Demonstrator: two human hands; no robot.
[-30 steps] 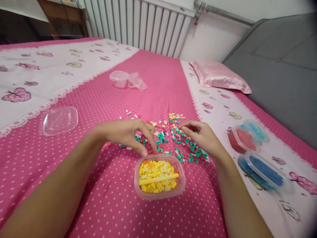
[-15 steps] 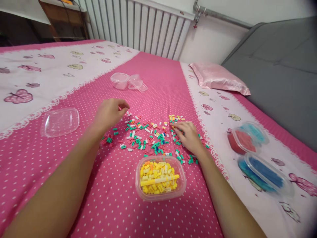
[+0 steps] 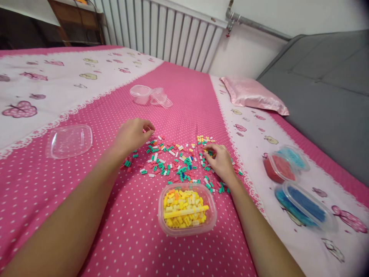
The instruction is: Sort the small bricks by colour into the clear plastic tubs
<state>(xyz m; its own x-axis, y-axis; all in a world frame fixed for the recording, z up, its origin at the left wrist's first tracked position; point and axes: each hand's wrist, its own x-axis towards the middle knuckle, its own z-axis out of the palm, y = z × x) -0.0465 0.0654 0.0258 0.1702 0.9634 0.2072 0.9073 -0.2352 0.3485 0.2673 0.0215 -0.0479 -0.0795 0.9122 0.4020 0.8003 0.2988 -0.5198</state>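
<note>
Small toy bricks (image 3: 164, 167) in green, red, white and a few yellow, orange and blue are strewn over the pink dotted bedspread. My left hand (image 3: 135, 132) is at the far left edge of the scatter, its fingers curled toward the thumb; what they pinch, if anything, is too small to make out. At the right side of the bricks, my right hand (image 3: 220, 159) has thumb and forefinger closed on what looks like a yellow brick (image 3: 205, 151). Nearer me stands an open clear plastic box (image 3: 187, 232), holding yellow bricks and one long yellow strip.
A clear lid (image 3: 69, 141) lies at the left. Clear containers (image 3: 140, 94) sit farther back. On the right are a box of red pieces (image 3: 278, 167), a box of blue pieces (image 3: 307, 204) and light-blue pieces (image 3: 294, 157). A pink pillow (image 3: 253, 94) rests by the grey headboard (image 3: 323, 73).
My left hand has moved slightly right, its fingers drawn closer to the thumb. My right hand has shifted a little, with the yellow brick now showing between its fingertips.
</note>
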